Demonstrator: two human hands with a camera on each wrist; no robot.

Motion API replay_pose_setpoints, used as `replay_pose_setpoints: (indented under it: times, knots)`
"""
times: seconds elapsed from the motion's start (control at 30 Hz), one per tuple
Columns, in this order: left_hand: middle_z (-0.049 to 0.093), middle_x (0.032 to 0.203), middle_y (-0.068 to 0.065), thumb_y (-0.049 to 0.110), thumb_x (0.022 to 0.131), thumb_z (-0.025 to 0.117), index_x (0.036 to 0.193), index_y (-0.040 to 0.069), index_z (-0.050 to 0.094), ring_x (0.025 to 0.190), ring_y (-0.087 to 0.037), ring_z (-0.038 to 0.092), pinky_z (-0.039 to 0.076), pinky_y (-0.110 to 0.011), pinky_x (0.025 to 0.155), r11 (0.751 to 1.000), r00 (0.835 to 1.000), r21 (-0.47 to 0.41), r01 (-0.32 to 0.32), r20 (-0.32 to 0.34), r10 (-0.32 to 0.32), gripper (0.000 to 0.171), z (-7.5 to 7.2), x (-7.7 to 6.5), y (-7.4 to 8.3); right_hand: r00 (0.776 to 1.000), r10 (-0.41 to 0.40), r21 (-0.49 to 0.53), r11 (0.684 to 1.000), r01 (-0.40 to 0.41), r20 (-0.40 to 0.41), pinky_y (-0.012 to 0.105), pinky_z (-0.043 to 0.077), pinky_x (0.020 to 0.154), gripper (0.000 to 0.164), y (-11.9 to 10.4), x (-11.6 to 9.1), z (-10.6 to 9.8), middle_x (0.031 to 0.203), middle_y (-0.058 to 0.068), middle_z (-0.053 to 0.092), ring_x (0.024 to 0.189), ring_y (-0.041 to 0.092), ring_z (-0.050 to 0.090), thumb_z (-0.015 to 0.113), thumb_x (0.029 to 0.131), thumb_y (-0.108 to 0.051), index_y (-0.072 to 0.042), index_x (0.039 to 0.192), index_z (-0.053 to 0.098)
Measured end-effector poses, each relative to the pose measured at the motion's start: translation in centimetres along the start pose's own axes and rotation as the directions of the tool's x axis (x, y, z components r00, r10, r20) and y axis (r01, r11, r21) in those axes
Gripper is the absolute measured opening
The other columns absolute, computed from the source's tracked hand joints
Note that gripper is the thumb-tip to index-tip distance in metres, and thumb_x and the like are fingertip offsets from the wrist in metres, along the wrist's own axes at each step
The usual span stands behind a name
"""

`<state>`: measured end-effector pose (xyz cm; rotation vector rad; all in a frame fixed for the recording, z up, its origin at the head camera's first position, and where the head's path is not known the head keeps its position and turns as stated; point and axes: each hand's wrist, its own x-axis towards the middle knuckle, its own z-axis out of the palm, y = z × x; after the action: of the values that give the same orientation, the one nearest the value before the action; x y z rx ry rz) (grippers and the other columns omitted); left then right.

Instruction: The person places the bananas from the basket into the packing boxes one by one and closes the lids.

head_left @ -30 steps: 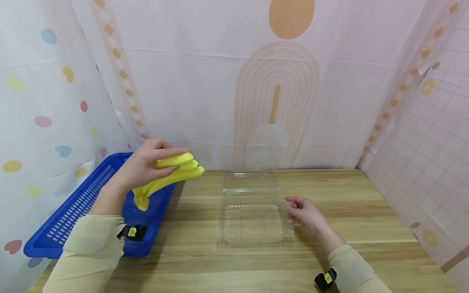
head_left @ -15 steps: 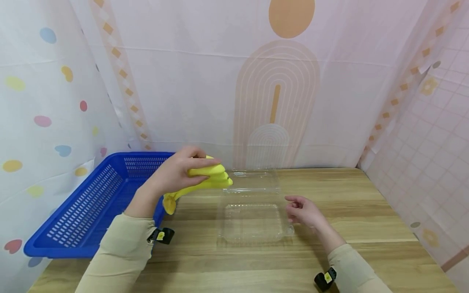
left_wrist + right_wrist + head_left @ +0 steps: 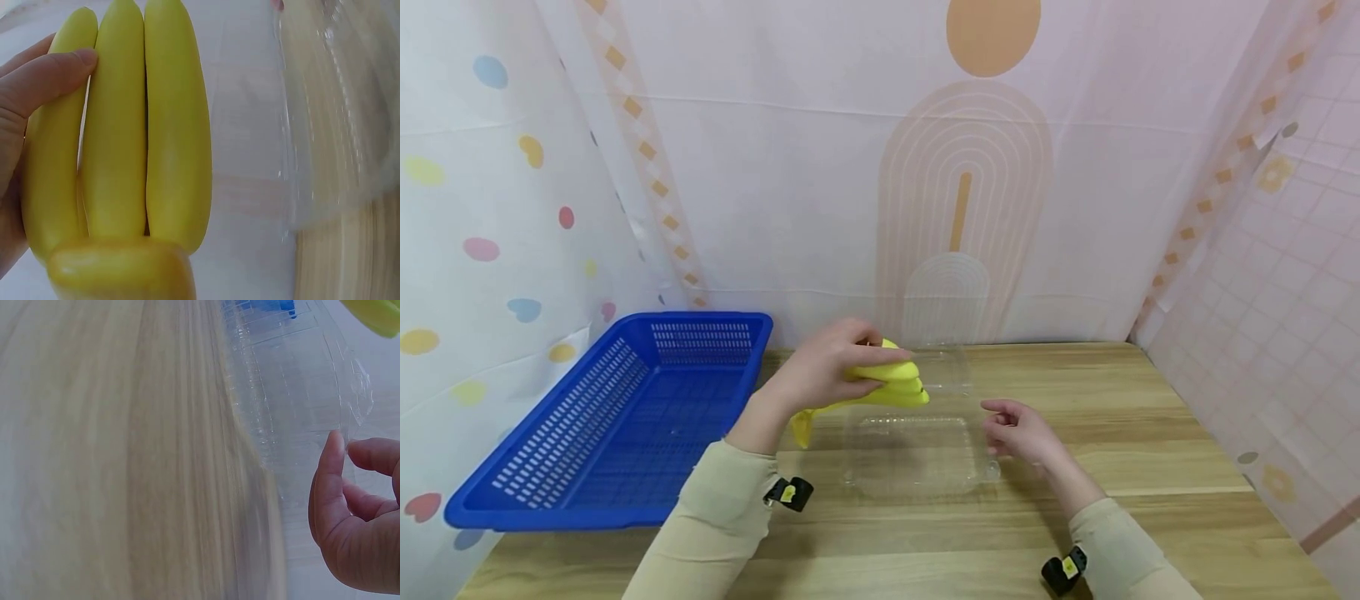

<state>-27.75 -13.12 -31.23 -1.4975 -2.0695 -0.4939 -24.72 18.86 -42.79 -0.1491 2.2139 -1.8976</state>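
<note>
A bunch of yellow bananas (image 3: 891, 385) is held from above in my left hand (image 3: 827, 367), over the left back part of a clear plastic container (image 3: 917, 454). In the left wrist view the thumb lies across the bananas (image 3: 115, 137), with the stem end at the bottom. The container stands on the table with its lid (image 3: 947, 371) folded back. At its right side, my right hand (image 3: 1022, 433) pinches the rim between thumb and fingertips. In the right wrist view those fingertips (image 3: 335, 447) meet at the edge of the clear plastic (image 3: 300, 381).
A blue plastic basket (image 3: 662, 417) with slotted walls stands on the left of the wooden table (image 3: 1135, 467). Printed curtains (image 3: 805, 183) hang behind the table and along both sides.
My left hand has carried the bananas rightward, from over the blue basket to over the clear container. The right hand has stayed at the container's right edge.
</note>
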Motion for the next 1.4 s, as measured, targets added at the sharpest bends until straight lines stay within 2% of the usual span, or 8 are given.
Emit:
replay_pose_setpoints:
  times: [0.3,0.5,0.8,0.97,1.13,1.27,1.4]
  knots:
    - [0.061,0.092,-0.004,0.006,0.075,0.085,0.118,0.021,0.075,0.079,-0.018,0.052,0.046,-0.03,0.069,0.997,0.998,0.041,-0.063,-0.007,0.063,0.047,3.2,2.0,1.3,1.0,0.012,0.017,1.0,-0.012,-0.015,0.025,0.057,0.066,0.048,0.0,0.0,0.2,0.093,0.007,0.052,0.076,0.013,0.055,0.057,0.097,0.002,0.017,0.14,0.039]
    - [0.058,0.09,-0.001,0.006,0.076,0.083,0.118,0.024,0.075,0.078,-0.016,0.05,0.045,-0.028,0.07,0.996,0.997,0.053,-0.078,0.021,0.077,0.046,5.1,2.6,2.0,0.999,0.019,0.019,1.0,-0.018,-0.026,0.025,0.057,0.066,0.048,-0.1,0.0,0.3,0.093,0.007,0.051,0.077,0.013,0.055,0.057,0.097,0.002,0.016,0.14,0.04]
    - [0.053,0.087,0.002,0.007,0.075,0.083,0.119,0.029,0.074,0.079,-0.014,0.049,0.043,-0.026,0.068,0.994,0.994,0.093,-0.062,0.095,0.053,0.05,7.9,2.0,2.5,1.0,0.017,0.011,1.0,-0.017,-0.014,0.026,0.057,0.067,0.047,0.0,0.2,0.3,0.095,0.008,0.053,0.078,0.014,0.057,0.057,0.097,0.002,0.016,0.139,0.04]
    - [0.054,0.087,0.003,0.01,0.073,0.085,0.119,0.031,0.074,0.079,-0.013,0.049,0.042,-0.026,0.067,0.988,0.989,0.125,-0.086,0.132,0.069,0.052,9.2,1.6,2.6,1.0,0.012,0.015,1.0,-0.012,-0.011,0.027,0.057,0.067,0.047,0.0,0.1,0.3,0.095,0.009,0.054,0.078,0.015,0.058,0.056,0.098,0.002,0.016,0.14,0.041]
    - [0.055,0.087,0.002,0.009,0.073,0.084,0.12,0.03,0.074,0.079,-0.013,0.048,0.04,-0.024,0.065,0.985,0.984,0.129,-0.114,0.15,0.094,0.052,10.2,1.3,2.7,1.0,0.007,0.009,1.0,-0.007,-0.009,0.025,0.057,0.067,0.047,0.0,0.1,0.3,0.095,0.009,0.054,0.079,0.014,0.057,0.056,0.098,0.001,0.016,0.14,0.04]
    - [0.055,0.087,0.003,0.007,0.074,0.082,0.122,0.031,0.072,0.078,-0.012,0.047,0.037,-0.022,0.063,0.987,0.982,0.126,-0.097,0.173,0.074,0.055,10.8,0.9,2.7,1.0,0.01,0.005,1.0,-0.01,-0.009,0.025,0.056,0.067,0.048,0.1,0.1,0.2,0.096,0.009,0.055,0.08,0.015,0.058,0.056,0.098,0.001,0.015,0.141,0.04]
    - [0.056,0.089,0.004,0.01,0.076,0.083,0.121,0.031,0.073,0.079,-0.012,0.048,0.039,-0.021,0.065,0.986,0.977,0.147,-0.084,0.206,0.053,0.051,11.3,0.6,2.8,1.0,0.016,0.004,1.0,-0.016,-0.006,0.025,0.056,0.067,0.047,0.1,0.1,0.2,0.097,0.01,0.054,0.08,0.015,0.057,0.056,0.098,0.001,0.015,0.141,0.04]
